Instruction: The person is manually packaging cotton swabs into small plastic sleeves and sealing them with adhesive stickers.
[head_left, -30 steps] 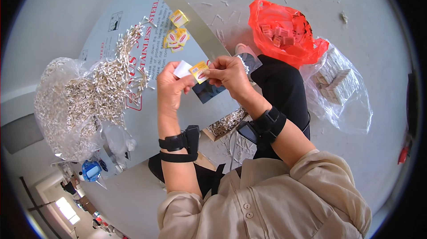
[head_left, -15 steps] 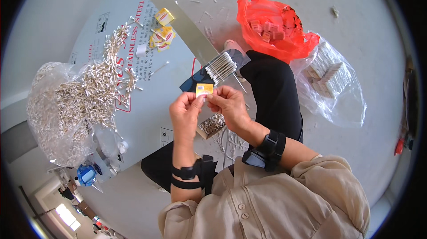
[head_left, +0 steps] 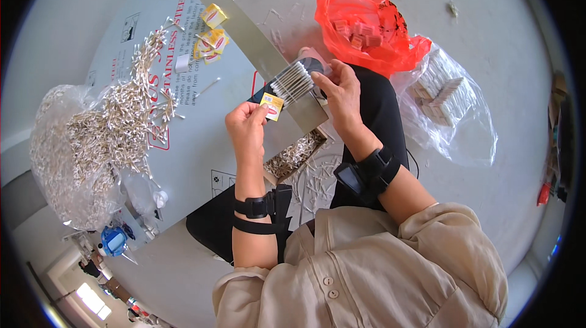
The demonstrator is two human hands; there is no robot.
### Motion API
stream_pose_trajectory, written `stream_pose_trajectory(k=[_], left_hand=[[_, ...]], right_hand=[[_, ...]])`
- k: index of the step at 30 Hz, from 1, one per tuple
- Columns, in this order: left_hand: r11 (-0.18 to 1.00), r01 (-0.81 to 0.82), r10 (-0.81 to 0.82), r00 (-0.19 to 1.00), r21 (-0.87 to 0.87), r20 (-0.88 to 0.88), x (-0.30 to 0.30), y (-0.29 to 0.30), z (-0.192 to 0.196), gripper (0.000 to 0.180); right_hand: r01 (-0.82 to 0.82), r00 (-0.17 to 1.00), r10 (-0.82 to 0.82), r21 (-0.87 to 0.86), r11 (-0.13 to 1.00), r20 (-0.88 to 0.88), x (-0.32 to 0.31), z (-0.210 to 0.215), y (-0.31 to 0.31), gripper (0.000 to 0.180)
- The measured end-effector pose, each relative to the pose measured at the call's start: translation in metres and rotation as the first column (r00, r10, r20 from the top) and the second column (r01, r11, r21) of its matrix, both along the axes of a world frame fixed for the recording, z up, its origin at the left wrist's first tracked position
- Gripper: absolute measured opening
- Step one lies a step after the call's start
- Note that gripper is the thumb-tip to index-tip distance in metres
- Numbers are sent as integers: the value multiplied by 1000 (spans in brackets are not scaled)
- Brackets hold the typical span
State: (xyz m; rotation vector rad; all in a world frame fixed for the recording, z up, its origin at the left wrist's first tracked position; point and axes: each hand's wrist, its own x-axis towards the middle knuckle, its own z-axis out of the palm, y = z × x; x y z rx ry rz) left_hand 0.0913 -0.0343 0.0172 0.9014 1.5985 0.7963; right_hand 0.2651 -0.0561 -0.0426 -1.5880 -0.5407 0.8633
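My left hand pinches a small yellow-and-white card between thumb and fingers. To its right, a row of cotton swabs lies side by side on a dark, partly clear plastic bag at the table's edge. My right hand is at the far right end of this bag, thumb and fingers closing on its clear edge beside the swabs. Below the hands, an open cardboard box holds many loose swabs.
On the film-covered table, a large clear bag spills a heap of swabs. Folded yellow cards lie beyond. On the floor at right are a red plastic bag with pink packs and a clear bag with white packs.
My right hand has let go of the yellow card and moved up and right to the swab bag. My left hand keeps the card, now tilted. The view has shifted slightly.
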Motion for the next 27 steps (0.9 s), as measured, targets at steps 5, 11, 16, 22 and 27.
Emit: stream_pose_trajectory(k=[5, 11, 16, 22, 27], left_hand=[[1000, 1, -1, 1000, -13, -13, 5, 4, -3, 13], [1000, 24, -23, 999, 6, -42, 16, 4, -2, 15], [999, 35, -35, 998, 11, -61, 20, 6, -3, 16], [997, 71, -70, 992, 13, -102, 25, 9, -5, 17], [978, 199, -176, 953, 69, -248, 17, 18, -16, 17]], right_hand=[[-178, 868, 104, -109, 978, -485, 7, 18, 11, 32], [-174, 849, 94, -106, 979, -520, 4, 16, 20, 18], [-172, 825, 113, -55, 984, -554, 4, 14, 20, 12], [-179, 821, 114, -62, 982, -559, 4, 6, 20, 15], [-149, 821, 89, -61, 987, -564, 2, 8, 21, 12]])
